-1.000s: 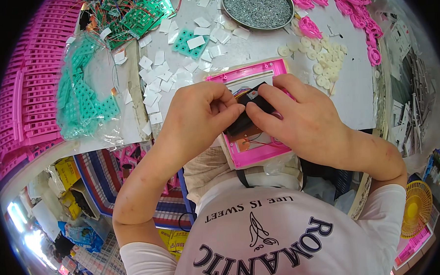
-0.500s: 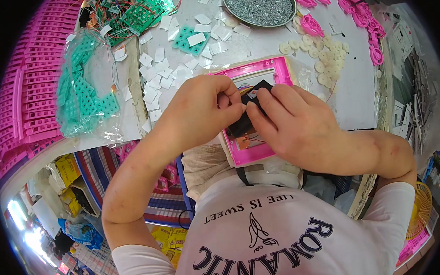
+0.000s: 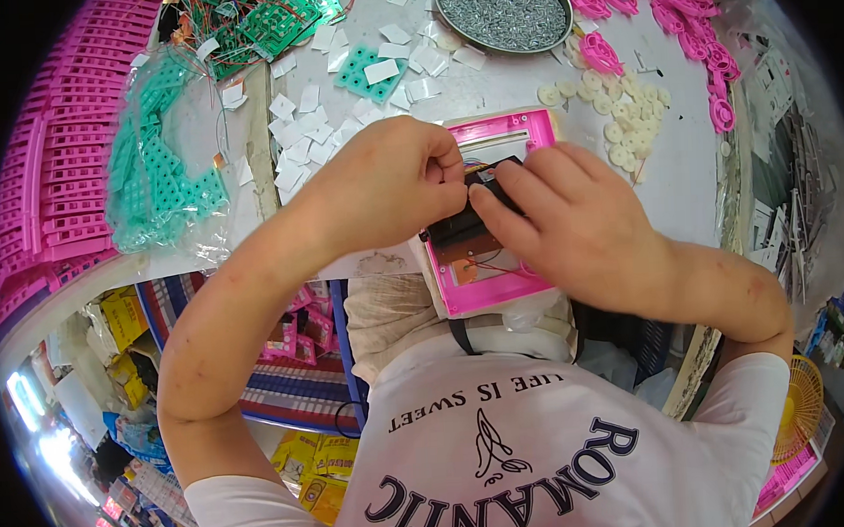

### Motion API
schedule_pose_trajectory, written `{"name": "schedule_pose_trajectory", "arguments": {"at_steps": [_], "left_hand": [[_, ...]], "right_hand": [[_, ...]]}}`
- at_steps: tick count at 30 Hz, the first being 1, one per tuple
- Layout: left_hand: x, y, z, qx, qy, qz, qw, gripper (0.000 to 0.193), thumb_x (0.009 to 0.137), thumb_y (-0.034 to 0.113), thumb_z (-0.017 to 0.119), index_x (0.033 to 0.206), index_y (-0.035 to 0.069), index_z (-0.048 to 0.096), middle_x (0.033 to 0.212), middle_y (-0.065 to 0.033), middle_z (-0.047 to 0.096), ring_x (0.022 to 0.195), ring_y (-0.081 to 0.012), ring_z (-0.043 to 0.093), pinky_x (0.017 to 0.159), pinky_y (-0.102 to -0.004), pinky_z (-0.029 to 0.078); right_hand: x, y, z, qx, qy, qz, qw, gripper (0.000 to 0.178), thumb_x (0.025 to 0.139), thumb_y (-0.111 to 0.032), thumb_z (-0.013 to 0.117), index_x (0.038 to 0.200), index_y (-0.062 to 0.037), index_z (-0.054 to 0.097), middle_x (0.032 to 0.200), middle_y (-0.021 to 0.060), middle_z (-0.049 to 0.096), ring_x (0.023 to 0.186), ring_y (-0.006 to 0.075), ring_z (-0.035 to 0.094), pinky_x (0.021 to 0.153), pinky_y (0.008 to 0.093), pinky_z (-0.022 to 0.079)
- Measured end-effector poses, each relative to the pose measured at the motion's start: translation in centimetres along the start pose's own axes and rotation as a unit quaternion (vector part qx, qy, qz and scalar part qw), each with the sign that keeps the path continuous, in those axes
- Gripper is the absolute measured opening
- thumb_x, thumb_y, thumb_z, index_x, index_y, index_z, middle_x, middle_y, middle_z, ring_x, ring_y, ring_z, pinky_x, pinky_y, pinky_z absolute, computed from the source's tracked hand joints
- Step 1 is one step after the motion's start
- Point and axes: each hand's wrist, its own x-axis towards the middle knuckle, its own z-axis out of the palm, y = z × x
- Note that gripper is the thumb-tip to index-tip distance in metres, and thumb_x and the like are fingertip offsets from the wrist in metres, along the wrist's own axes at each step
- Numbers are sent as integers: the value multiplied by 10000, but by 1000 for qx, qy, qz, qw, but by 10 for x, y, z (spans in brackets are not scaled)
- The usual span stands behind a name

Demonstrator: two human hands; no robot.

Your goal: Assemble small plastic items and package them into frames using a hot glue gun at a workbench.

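A pink rectangular plastic casing (image 3: pixel 489 296) lies open at the table's near edge, close to my body. Inside it sits a black plastic box (image 3: pixel 460 229), tilted, with thin wires beside it. My left hand (image 3: pixel 381 185) is closed, thumb and index finger pinched at the box's far left edge; what is between those fingertips is hidden. From the right, my right hand (image 3: pixel 581 228) grips the box with thumb and fingers along its upper right part. Its fingers cover much of that side.
White paper squares (image 3: pixel 294 142) and a teal rubber keypad (image 3: pixel 357 70) lie beyond my left hand. Farther left are bagged teal keypads (image 3: pixel 168 171), circuit boards (image 3: pixel 284 20) and stacked pink parts (image 3: pixel 77 118). A screw tray (image 3: pixel 505 15), cream discs (image 3: pixel 627 113) and pink pieces (image 3: pixel 601 53) lie far right.
The black box has turned to lie more level within the casing, its near part uncovered more. My left elbow has swung outward to the left; both hands stay at the box.
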Motion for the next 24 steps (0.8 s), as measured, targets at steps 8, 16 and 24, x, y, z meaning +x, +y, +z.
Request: {"name": "schedule_pose_trajectory", "arguments": {"at_steps": [8, 16, 24], "left_hand": [[1, 11, -4, 64, 5, 28, 998, 80, 805, 68, 680, 798, -1, 642, 617, -3, 552, 580, -76, 480, 544, -276, 402], [1, 0, 1, 44, 31, 67, 996, 91, 800, 82, 665, 797, -6, 644, 606, -33, 555, 565, -112, 493, 543, -306, 413], [10, 8, -8, 92, -5, 71, 993, 135, 795, 113, 664, 781, -18, 638, 607, -71, 583, 555, -156, 527, 548, -330, 433]], "right_hand": [[7, 6, 0, 103, -24, 44, 993, 348, 701, -208, 680, 1017, -66, 646, 903, 39, 542, 883, 208, 539, 713, 298, 511], [5, -13, -5, -2, -21, 30, 999, 423, 703, -175, 644, 1098, -24, 647, 1071, 97, 602, 962, 267, 573, 770, 358, 517], [-1, 9, 6, 129, 25, 69, 989, 433, 733, -139, 665, 1143, -7, 621, 1081, 90, 641, 969, 260, 584, 801, 345, 532]]}}
